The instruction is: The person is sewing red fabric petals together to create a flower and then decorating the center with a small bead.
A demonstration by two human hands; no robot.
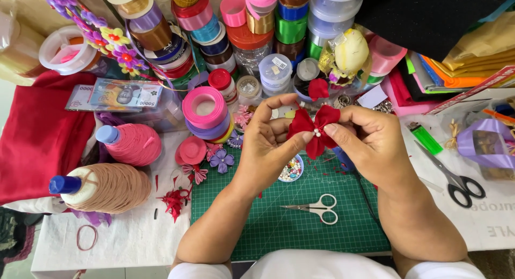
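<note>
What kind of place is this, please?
Probably a home craft table for ribbon work: stacked ribbon rolls, a green cutting mat with small scissors, and both hands holding a red ribbon flower.

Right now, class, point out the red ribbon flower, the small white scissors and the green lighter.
red ribbon flower [315, 130]: head view, on its centre by the pearl beads.
small white scissors [325, 207]: head view, on the handle loops.
green lighter [427, 139]: head view, on the green body.

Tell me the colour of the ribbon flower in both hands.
Red, with small white beads at its centre; the ribbon flower shows in the head view.
</note>
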